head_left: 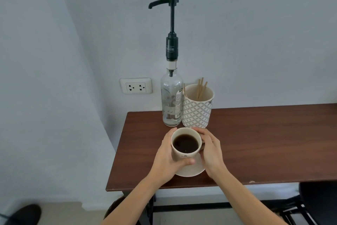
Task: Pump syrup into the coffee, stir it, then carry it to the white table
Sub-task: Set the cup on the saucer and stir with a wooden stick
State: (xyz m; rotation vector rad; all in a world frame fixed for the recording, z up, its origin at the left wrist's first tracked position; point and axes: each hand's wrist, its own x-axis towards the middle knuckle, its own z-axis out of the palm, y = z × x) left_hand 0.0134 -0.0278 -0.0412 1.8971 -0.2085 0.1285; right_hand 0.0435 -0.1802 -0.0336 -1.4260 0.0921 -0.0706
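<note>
A cream cup of black coffee (pixel 185 143) stands on a cream saucer (pixel 193 171) near the left end of a dark brown wooden table (pixel 255 142). My left hand (pixel 168 159) wraps the cup's left side, thumb across its front. My right hand (pixel 210 149) cups the right side, where the handle is hidden. Behind the cup stands a clear glass syrup bottle (pixel 171 97) with a tall black pump (pixel 171 24), its spout pointing left. Beside the bottle, a patterned holder (pixel 197 109) contains several wooden stir sticks (pixel 200 88).
A wall socket (pixel 136 86) sits on the pale wall left of the bottle. A dark chair (pixel 313 204) is at the lower right under the table. My shoe (pixel 23 214) shows at the bottom left on the floor.
</note>
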